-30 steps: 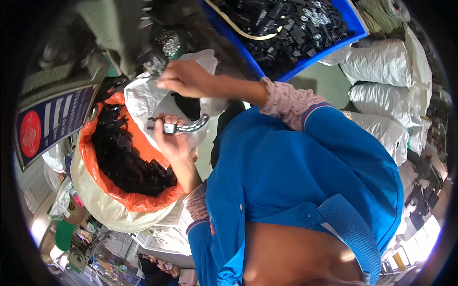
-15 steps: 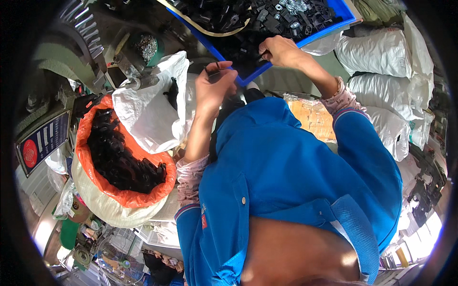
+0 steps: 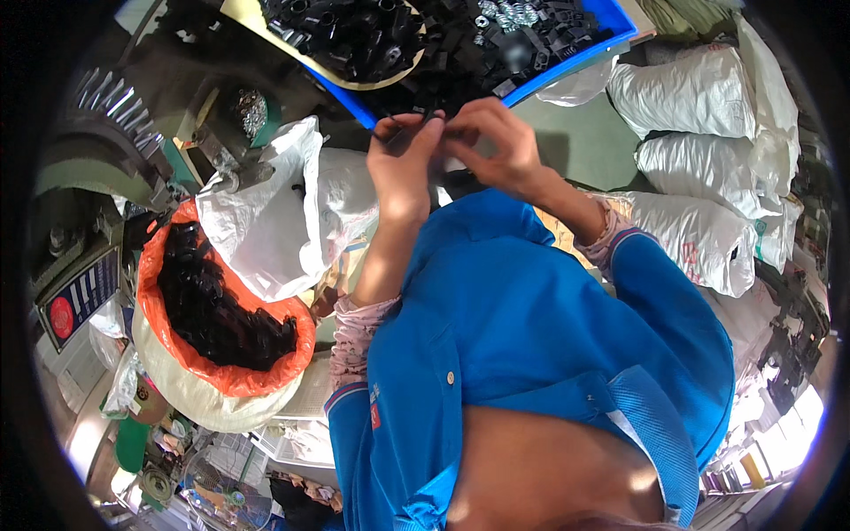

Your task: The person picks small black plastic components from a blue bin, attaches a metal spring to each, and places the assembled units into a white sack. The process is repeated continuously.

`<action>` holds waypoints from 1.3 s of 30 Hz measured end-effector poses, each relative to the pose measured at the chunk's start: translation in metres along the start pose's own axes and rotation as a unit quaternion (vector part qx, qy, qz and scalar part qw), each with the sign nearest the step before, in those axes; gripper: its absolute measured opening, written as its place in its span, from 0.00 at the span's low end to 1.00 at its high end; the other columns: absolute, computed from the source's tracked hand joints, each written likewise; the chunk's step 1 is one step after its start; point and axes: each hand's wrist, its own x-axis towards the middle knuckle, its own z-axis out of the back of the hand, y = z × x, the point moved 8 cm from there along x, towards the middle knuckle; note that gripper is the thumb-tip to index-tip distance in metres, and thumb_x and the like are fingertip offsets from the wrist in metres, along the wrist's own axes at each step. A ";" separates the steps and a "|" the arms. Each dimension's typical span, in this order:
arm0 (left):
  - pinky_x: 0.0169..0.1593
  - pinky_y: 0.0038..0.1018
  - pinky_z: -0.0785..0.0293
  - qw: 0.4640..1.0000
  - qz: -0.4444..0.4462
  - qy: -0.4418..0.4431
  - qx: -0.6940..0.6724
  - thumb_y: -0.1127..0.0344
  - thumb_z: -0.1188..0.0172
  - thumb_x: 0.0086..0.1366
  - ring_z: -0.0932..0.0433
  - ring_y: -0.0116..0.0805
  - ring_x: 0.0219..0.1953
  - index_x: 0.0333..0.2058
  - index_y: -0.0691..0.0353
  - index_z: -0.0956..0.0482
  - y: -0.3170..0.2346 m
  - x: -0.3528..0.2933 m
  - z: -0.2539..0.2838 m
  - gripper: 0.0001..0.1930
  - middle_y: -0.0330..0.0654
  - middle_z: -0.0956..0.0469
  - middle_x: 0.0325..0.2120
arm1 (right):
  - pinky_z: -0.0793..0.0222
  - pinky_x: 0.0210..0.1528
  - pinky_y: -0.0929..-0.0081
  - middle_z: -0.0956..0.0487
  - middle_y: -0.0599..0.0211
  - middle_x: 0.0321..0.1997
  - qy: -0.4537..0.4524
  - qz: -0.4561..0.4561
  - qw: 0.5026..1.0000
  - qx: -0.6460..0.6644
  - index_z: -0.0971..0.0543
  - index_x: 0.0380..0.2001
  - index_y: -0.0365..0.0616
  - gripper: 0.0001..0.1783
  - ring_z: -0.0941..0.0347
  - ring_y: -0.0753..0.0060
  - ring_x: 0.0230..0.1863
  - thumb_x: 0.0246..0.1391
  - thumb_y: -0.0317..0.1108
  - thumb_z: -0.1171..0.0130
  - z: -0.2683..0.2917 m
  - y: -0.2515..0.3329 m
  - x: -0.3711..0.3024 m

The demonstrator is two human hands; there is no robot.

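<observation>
My left hand (image 3: 401, 168) is closed around a small black plastic part (image 3: 430, 116), whose end shows by the thumb and fingertips. My right hand (image 3: 498, 146) meets it from the right, thumb and fingers pinched together at the part; whatever lies between those fingertips is too small to make out. Both hands are in front of my chest, at the near corner of a blue tray (image 3: 350, 99). Loose black parts (image 3: 460, 66) and shiny metal nuts (image 3: 513, 14) fill the tray. A cream-rimmed container (image 3: 363, 85) of black pieces sits on its left side.
To the left stands an orange-lined sack (image 3: 305, 336) full of black parts, with a white woven bag (image 3: 257, 221) beside it. A green container (image 3: 266, 124) of small metal pieces is farther back, near a machine (image 3: 97, 168). Stuffed white sacks (image 3: 682, 97) are piled on the right.
My right hand has left the tray and come left and nearer, joining my left hand at the black part. The view has shifted slightly.
</observation>
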 end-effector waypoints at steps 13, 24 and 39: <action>0.40 0.42 0.17 0.995 0.074 0.062 -0.036 0.77 0.43 0.62 0.21 0.38 0.39 0.35 0.62 0.28 -0.007 0.012 -0.024 0.05 0.48 0.22 0.38 | 0.26 0.44 0.56 0.23 0.53 0.42 0.102 -0.177 0.881 -0.428 0.18 0.38 0.45 0.16 0.24 0.49 0.45 0.52 0.44 0.37 0.078 -0.128 0.057; 0.39 0.31 0.19 0.991 0.044 0.108 0.069 0.76 0.32 0.54 0.20 0.31 0.35 0.33 0.60 0.33 0.007 0.061 -0.073 0.16 0.47 0.20 0.37 | 0.25 0.35 0.77 0.19 0.64 0.29 -0.003 -0.264 0.960 0.087 0.21 0.31 0.39 0.10 0.21 0.73 0.31 0.52 0.33 0.33 0.083 -0.129 0.041; 0.33 0.29 0.18 0.993 0.029 0.096 0.064 0.74 0.34 0.59 0.18 0.35 0.30 0.29 0.61 0.27 0.027 0.074 -0.070 0.08 0.47 0.19 0.31 | 0.28 0.44 0.83 0.18 0.67 0.38 0.023 -0.166 0.966 0.199 0.21 0.37 0.36 0.05 0.24 0.82 0.37 0.57 0.22 0.41 0.070 -0.080 0.030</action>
